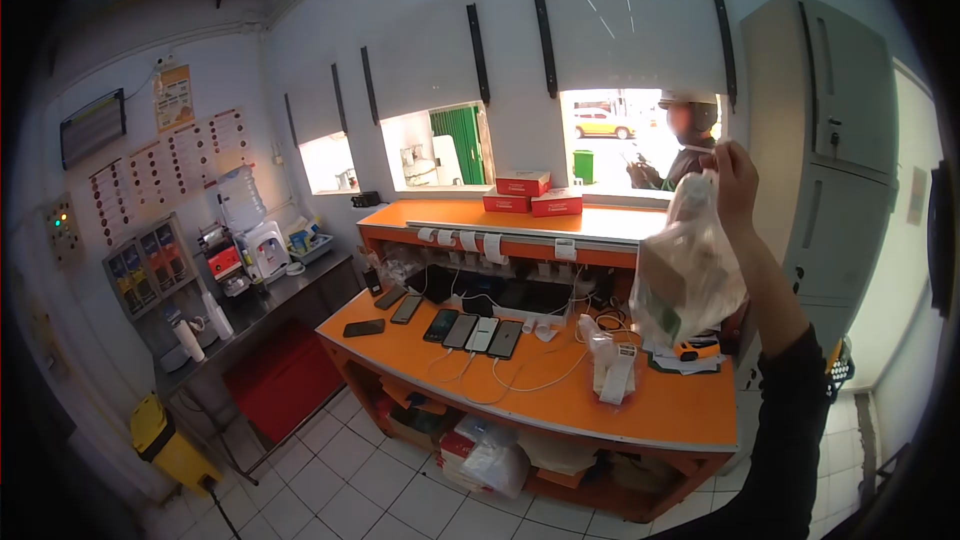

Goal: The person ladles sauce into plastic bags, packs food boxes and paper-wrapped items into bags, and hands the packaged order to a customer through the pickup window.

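My right hand (735,180) is raised at the right, its fingers closed on the top of a clear plastic bag (690,275). The bag hangs over the right part of the orange counter (560,395), and its contents show only faintly. Below and left of it, a small clear bag with a paper slip (613,375) stands on the counter. Several phones (481,334) lie in the middle, some with white cables attached. My left hand is out of the frame.
Red boxes (530,194) are stacked on the orange ledge (420,213) by the windows. A helmeted person (688,145) is outside the right window. Grey lockers (830,160) stand at the right, a yellow bin (170,445) at lower left, and a water dispenser (264,252) on the side table.
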`<state>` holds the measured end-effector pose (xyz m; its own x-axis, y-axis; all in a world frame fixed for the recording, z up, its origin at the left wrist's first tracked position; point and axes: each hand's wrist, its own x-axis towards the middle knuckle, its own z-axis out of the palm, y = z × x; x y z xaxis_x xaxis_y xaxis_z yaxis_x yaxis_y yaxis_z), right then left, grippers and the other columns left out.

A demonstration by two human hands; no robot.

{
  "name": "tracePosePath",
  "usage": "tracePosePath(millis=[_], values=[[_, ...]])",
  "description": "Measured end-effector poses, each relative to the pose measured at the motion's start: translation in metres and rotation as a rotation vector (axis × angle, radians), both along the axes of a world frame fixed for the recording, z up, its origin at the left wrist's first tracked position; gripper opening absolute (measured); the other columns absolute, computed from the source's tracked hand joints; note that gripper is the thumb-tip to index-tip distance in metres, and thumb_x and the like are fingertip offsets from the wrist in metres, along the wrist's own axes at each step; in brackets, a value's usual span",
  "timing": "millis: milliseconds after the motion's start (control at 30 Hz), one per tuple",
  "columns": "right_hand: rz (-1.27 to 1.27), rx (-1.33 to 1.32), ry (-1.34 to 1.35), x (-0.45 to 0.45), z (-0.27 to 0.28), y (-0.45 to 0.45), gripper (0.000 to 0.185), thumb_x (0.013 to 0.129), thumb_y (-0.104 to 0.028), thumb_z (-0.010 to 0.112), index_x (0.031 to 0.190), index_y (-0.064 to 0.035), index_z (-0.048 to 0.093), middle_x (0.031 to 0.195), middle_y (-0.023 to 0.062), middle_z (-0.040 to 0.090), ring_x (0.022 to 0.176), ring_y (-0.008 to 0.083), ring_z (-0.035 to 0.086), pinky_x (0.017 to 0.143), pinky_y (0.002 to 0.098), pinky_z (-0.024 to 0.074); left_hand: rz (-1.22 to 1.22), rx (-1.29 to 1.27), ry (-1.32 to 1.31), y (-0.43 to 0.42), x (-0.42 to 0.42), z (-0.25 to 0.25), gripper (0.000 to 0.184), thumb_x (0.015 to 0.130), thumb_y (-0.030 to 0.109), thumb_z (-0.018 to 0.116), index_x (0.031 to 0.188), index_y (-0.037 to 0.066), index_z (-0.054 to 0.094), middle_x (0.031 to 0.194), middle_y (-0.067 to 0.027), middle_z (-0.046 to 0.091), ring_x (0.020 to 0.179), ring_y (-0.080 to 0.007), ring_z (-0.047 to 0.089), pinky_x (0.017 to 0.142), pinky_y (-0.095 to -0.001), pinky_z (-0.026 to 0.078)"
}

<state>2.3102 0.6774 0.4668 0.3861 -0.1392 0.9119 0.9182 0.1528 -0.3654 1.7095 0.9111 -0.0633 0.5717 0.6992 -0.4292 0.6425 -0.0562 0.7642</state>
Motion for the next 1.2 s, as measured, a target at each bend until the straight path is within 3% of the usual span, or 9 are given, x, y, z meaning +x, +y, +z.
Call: tracePosePath(millis=[67,100,167,333,467,700,867,1100,1200], values=[[-0.159,-0.022,-0.011,0.064,0.021,0.033,0.025,0.095,-0.02,0.052,0.083,0.0016,0.058,0.073,0.0063,0.062,0.07,0.0125,0.062,0.068,0.026,0.0492,-0.065,-0.047,-0.117,0.065,0.057,-0.005,0.039,0.083,0.018,0.06,0.119,0.005,0.056,0.107,-0.0212,0.06,0.109,-0.0314,0.053,0.093,-0.0415,0.042],[-0.241,-0.047,-0.002,0.09,0.024,0.05,0.025,0.095,-0.02,0.052,0.084,0.0016,0.058,0.073,0.0068,0.063,0.07,0.0124,0.062,0.068,0.0259,0.049,-0.375,0.383,-0.059,0.113,0.092,-0.041,0.034,0.086,0.026,0.062,0.111,0.003,0.061,0.107,-0.0192,0.063,0.104,-0.0311,0.059,0.087,-0.0383,0.047],[-0.16,-0.001,0.056,0.096,0.028,0.088,0.026,0.094,-0.02,0.051,0.083,0.0013,0.06,0.072,0.0073,0.066,0.069,0.0123,0.063,0.068,0.0263,0.0484,-0.427,0.165,-0.006,0.12,0.165,0.101,0.043,0.089,0.03,0.058,0.123,0.004,0.054,0.119,-0.0159,0.057,0.112,-0.0297,0.054,0.097,-0.0361,0.042],[-0.296,0.065,0.083,0.215,0.0,0.154,0.029,0.093,-0.024,0.047,0.085,0.001,0.059,0.077,0.0114,0.065,0.072,0.0195,0.064,0.072,0.0319,0.0465,-0.474,-0.025,-0.242,0.187,0.277,0.186,0.041,0.091,0.028,0.059,0.126,0.008,0.054,0.119,-0.0109,0.059,0.112,-0.0215,0.054,0.094,-0.0384,0.043],[-0.298,0.151,0.073,0.288,-0.022,0.184,0.026,0.092,-0.02,0.047,0.081,0.0013,0.058,0.076,0.0108,0.066,0.071,0.0193,0.064,0.075,0.03,0.0461,-0.587,0.514,-0.286,0.271,0.371,0.219,0.035,0.09,0.024,0.06,0.121,0.008,0.056,0.115,-0.0104,0.059,0.109,-0.0243,0.054,0.093,-0.0375,0.043],[-0.126,0.162,0.121,0.359,-0.042,0.219,0.021,0.091,-0.015,0.048,0.092,0.0022,0.06,0.084,0.0103,0.066,0.083,0.0194,0.066,0.081,0.0292,0.047,-0.538,0.702,-0.387,0.344,0.545,0.161,0.032,0.09,0.026,0.059,0.118,0.011,0.056,0.123,-0.015,0.049,0.119,-0.0353,0.042,0.098,-0.0458,0.034],[-0.198,0.091,0.104,0.413,-0.055,0.218,0.022,0.091,-0.013,0.049,0.101,0.0034,0.061,0.09,0.0113,0.065,0.086,0.0204,0.065,0.084,0.0299,0.0481,-0.512,1.155,-0.071,0.346,0.622,0.112,0.052,0.083,0.057,0.059,0.118,0.019,0.058,0.139,-0.0227,0.029,0.131,-0.0475,0.021,0.1,-0.0675,0.014],[-0.108,-0.03,0.289,0.423,-0.059,0.203,0.032,0.094,-0.023,0.048,0.113,-0.0025,0.062,0.104,0.0073,0.063,0.093,0.016,0.059,0.09,0.0297,0.0445,-0.478,1.276,-0.031,0.356,0.659,0.086,0.064,0.079,0.068,0.054,0.119,0.018,0.061,0.144,-0.0245,0.023,0.135,-0.0493,0.01,0.1,-0.0703,0.0],[-0.23,-0.094,0.354,0.401,-0.063,0.203,0.033,0.093,-0.026,0.049,0.117,-0.0067,0.062,0.103,0.0026,0.063,0.086,0.0123,0.056,0.082,0.024,0.0428,-0.465,1.342,-0.065,0.365,0.678,0.082,0.066,0.081,0.068,0.049,0.112,0.013,0.067,0.143,-0.0246,0.027,0.135,-0.0493,0.013,0.102,-0.0692,0.006]])
